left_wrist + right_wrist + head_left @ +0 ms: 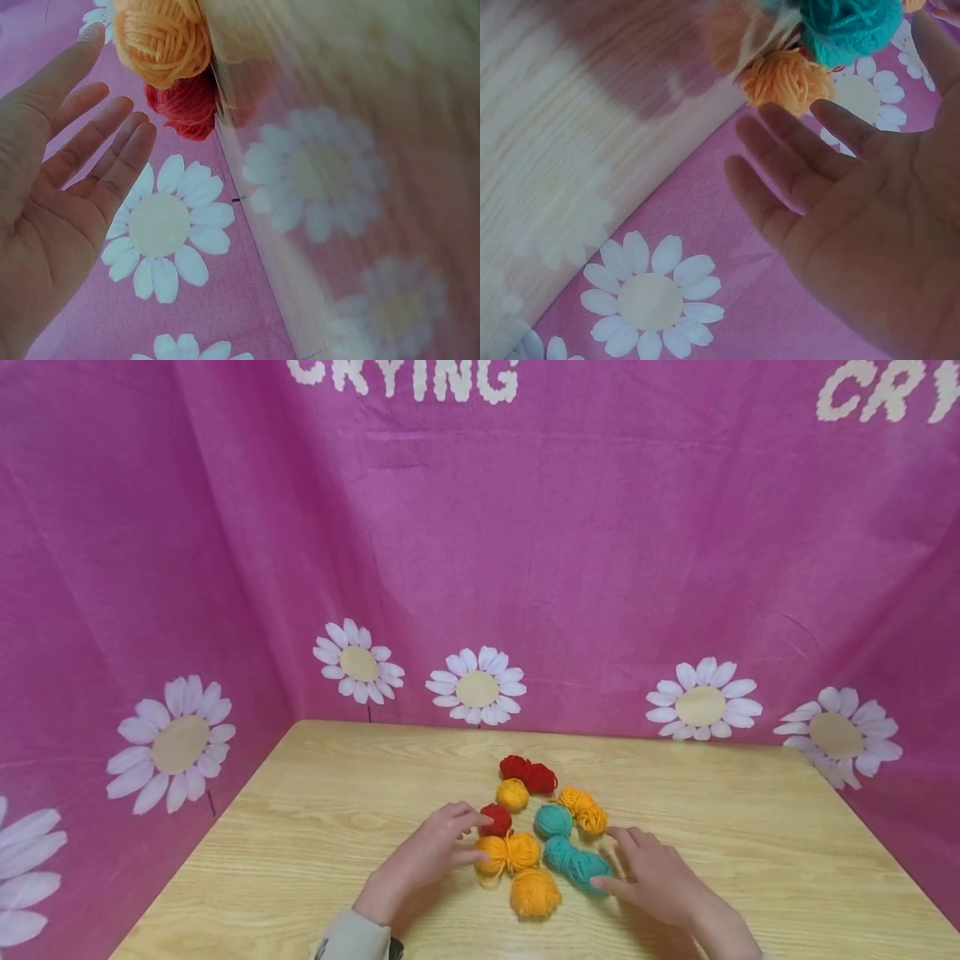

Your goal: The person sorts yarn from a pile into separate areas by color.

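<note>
A loose cluster of yarn balls and small skeins lies on the table between my two hands. My left hand is at the left of the cluster, its fingers extended beside a red yarn ball and an orange skein tied in the middle. On the other side my right hand is spread, thumb tip right at a teal skein and fingertips near an orange skein. Both wrist views show relaxed fingers with nothing in the palms. Among the rest are a teal ball and an orange ball.
Farther back on the wooden table sit a yellow-orange ball and a dark red skein. A pink cloth printed with white daisies hangs behind and along the sides of the table.
</note>
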Tool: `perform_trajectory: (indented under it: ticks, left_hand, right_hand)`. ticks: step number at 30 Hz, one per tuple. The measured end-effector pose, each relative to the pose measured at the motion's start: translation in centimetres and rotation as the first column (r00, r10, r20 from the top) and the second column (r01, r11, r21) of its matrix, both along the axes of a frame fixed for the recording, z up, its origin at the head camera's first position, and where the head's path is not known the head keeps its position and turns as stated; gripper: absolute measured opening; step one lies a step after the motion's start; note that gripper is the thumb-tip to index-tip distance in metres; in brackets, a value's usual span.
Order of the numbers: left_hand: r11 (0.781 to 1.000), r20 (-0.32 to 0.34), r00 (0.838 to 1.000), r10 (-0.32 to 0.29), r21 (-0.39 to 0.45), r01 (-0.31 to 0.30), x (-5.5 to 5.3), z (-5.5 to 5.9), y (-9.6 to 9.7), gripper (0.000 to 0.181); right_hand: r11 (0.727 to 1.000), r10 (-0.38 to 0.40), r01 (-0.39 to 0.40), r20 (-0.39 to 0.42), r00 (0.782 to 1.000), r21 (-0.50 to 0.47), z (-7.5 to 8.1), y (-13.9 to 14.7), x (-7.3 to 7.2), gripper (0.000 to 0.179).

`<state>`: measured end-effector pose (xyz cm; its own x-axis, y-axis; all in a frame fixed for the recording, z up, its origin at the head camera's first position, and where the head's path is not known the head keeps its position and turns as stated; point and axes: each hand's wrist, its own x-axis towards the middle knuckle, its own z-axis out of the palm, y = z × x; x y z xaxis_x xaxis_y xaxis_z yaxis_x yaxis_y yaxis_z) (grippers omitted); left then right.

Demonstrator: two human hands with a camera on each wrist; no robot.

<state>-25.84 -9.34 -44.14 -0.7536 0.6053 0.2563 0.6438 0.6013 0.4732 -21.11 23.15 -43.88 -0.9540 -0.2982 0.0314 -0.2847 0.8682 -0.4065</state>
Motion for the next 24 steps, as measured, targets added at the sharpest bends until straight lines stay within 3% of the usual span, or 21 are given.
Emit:
perform_trajectory:
  ticks: [5, 11, 20, 24]
  left_hand:
    - [0.999, 0.007, 1.000, 0.005, -0.035, -0.005, 0.2, 0.1, 0.3, 0.041]
    - [0.993, 0.012, 1.000, 0.021, -0.115, -0.019, 0.5, 0.1, 0.8, 0.041]
    - [0.987, 0.004, 1.000, 0.013, -0.162, -0.012, 0.9, 0.3, 1.5, 0.040]
    - [0.983, -0.008, 1.000, 0.005, -0.184, -0.007, 1.0, 0.4, 1.6, 0.040]
  right_hand:
    - [0.997, 0.035, -0.029, 0.081, 0.996, -0.069, -0.2, -0.4, 0.0, 0.074]
    - [0.996, 0.062, -0.053, 0.120, 0.991, -0.074, -0.4, -1.0, -0.1, 0.070]
    - [1.000, 0.010, -0.009, 0.098, 0.995, -0.016, -0.7, -1.9, -0.1, 0.065]
    - [1.000, 0.028, -0.029, 0.066, 0.997, 0.003, -0.9, -2.2, -0.1, 0.065]
